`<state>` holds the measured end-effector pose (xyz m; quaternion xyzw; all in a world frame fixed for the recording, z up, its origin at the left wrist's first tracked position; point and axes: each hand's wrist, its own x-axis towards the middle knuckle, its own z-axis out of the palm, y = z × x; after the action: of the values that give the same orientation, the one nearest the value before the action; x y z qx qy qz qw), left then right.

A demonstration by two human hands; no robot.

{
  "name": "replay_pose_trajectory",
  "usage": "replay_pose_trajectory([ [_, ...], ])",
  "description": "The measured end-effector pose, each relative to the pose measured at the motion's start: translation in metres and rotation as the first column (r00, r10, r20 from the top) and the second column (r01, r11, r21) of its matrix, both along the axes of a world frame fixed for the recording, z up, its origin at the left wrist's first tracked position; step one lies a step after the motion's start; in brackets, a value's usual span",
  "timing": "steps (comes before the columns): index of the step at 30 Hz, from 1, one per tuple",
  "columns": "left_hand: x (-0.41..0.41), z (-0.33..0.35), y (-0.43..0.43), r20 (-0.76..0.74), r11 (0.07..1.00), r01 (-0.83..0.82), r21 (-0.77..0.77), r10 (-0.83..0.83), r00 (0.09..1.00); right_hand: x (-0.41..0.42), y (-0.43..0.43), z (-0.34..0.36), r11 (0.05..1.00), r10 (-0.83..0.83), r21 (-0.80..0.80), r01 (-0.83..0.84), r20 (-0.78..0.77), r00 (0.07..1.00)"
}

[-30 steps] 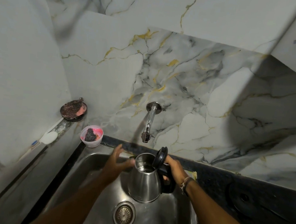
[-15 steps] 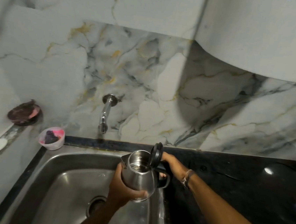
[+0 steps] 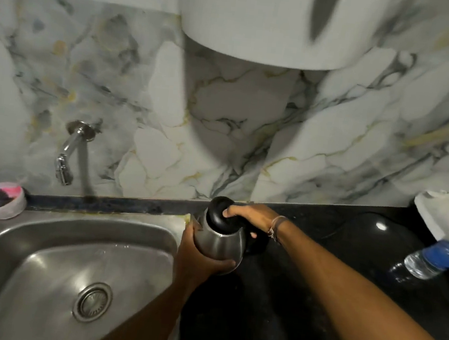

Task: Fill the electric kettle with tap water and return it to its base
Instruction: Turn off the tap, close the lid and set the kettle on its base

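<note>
Steel electric kettle (image 3: 220,242), black lid shut: left hand (image 3: 195,252) cups its base at 7 o'clock; right hand (image 3: 251,218) grips the handle, over black desk (image 3: 321,235).

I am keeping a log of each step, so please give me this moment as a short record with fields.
object: steel electric kettle, black lid closed
position: held at the steel sink's right rim, beside the black counter
left hand: cups the kettle body
right hand: on lid and handle
wall tap: no water visible
kettle base: not identifiable
</note>
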<state>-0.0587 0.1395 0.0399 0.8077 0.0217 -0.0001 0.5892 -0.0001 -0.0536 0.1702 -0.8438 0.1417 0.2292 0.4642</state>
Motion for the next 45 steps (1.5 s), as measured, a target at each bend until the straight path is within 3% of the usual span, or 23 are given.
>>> replay_pose_trajectory([
  [4,0.008,0.001,-0.054,0.034,0.999,-0.006,0.038,0.005,0.999,0.011,-0.051,-0.012,0.994,-0.063,-0.089,0.067,0.046,0.997],
  [9,0.028,0.002,-0.097,0.034,0.999,-0.011,0.052,0.009,0.999,0.028,-0.096,-0.020,0.992,-0.013,-0.122,0.019,0.050,0.999],
  [16,0.057,-0.008,-0.136,-0.026,0.998,-0.028,0.060,0.030,0.999,0.061,-0.137,-0.042,0.997,-0.044,-0.059,0.049,0.080,0.996],
  [24,0.080,-0.034,-0.156,-0.087,0.994,-0.066,0.092,0.074,0.993,0.091,-0.155,-0.075,0.994,0.001,-0.105,0.009,0.096,0.995],
  [45,0.091,-0.041,-0.162,-0.047,0.995,-0.047,0.092,0.051,0.998,0.099,-0.171,-0.085,0.998,0.052,-0.049,-0.045,0.151,0.987],
])
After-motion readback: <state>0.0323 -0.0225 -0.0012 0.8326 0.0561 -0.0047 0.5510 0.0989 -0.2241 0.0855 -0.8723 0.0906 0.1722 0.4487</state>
